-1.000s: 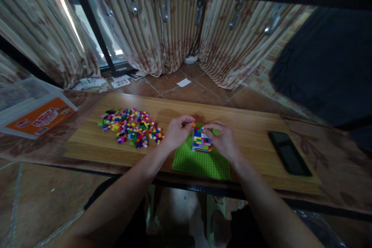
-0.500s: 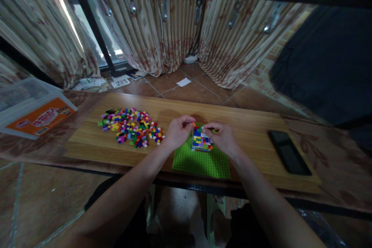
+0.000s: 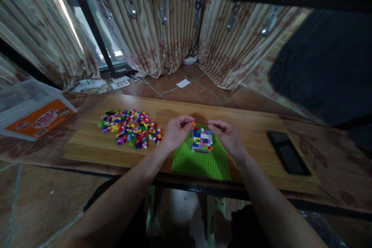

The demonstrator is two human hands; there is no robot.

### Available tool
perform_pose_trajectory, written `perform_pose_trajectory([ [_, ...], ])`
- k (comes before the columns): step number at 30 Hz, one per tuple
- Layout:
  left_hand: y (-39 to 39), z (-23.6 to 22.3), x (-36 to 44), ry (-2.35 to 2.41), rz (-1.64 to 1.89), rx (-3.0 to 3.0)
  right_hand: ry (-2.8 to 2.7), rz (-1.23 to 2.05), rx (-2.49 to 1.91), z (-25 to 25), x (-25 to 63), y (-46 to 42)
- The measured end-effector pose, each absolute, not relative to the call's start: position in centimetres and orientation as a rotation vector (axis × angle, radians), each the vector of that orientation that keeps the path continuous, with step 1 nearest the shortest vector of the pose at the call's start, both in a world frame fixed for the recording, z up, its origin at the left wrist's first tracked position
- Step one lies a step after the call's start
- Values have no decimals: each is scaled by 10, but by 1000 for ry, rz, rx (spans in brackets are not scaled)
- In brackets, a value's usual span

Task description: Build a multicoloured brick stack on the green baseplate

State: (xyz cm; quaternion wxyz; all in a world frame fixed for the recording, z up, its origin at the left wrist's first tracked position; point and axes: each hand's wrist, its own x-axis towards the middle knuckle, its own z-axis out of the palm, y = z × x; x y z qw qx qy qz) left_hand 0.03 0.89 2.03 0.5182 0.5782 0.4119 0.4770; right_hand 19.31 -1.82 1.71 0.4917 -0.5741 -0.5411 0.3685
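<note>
A green baseplate lies near the front edge of the wooden board, and a multicoloured block of toy bricks stands on it. My left hand is at the block's far left corner, thumb and forefinger pinched on a small orange brick. On the other side, my right hand is held just off the block's far right corner. Its thumb and forefinger are pressed together, and whatever may be between the tips is too small to make out.
A heap of loose coloured bricks spreads over the left of the wooden board. At the right lies a black phone. A clear plastic box with an orange label stands at the far left.
My right hand has drawn back to the right from the top of the block, uncovering more of its upper face. The left hand keeps its place with the orange brick.
</note>
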Motion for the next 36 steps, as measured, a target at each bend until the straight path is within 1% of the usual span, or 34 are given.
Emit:
perform_pose_trajectory([
  [4,5,26,2,889,1160,1315,-1318,789,-1350,23,188,-22],
  [10,-2,33,4,799,1153,1456,-1471,816,-1220,24,174,-31],
  [18,-11,40,3,846,1074,1730,-1500,742,-1248,29,171,-34],
  [26,-14,45,4,904,1023,1877,-1601,696,-1244,35,173,-38],
  [29,-14,43,4,934,1055,1892,-1586,690,-1251,36,181,-35],
  [32,-12,41,3,1044,1115,1895,-1505,726,-1296,31,191,-30],
  [36,-4,36,0,1199,1046,1904,-1320,952,-1347,21,197,-24],
])
